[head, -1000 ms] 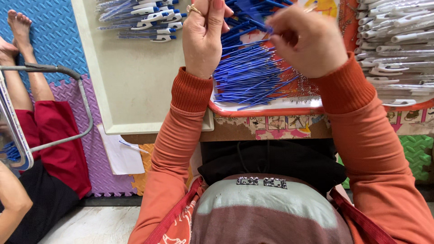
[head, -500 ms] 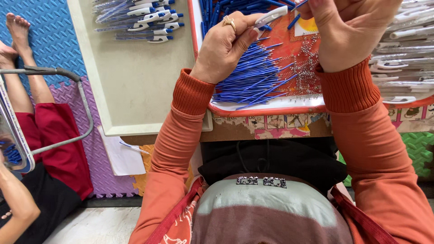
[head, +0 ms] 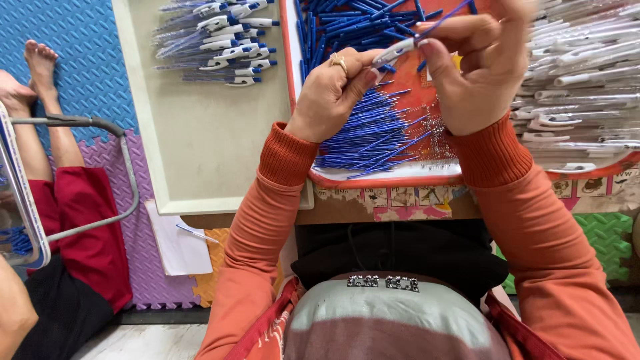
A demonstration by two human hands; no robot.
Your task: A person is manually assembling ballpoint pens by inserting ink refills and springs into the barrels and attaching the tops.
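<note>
1. Both hands have drawn closer together since the earlier frame, and the pen barrel (head: pixel 395 52) now sits lower over the red tray (head: pixel 373 179), nearer the left hand (head: pixel 331 93).
2. That left hand pinches the white barrel between thumb and fingers; the right hand (head: pixel 481 67) grips a thin blue refill (head: pixel 448 19) at the barrel's open end.
3. Judging by this, the refill is being threaded into the barrel.
4. Next calls for keeping refill and barrel in line while pushing it home.
5. Loose blue refills (head: pixel 373 137) lie below; finished pens (head: pixel 227 40) rest on the beige tray (head: pixel 207 153); empty barrels (head: pixel 580 87) are piled at right.
</note>
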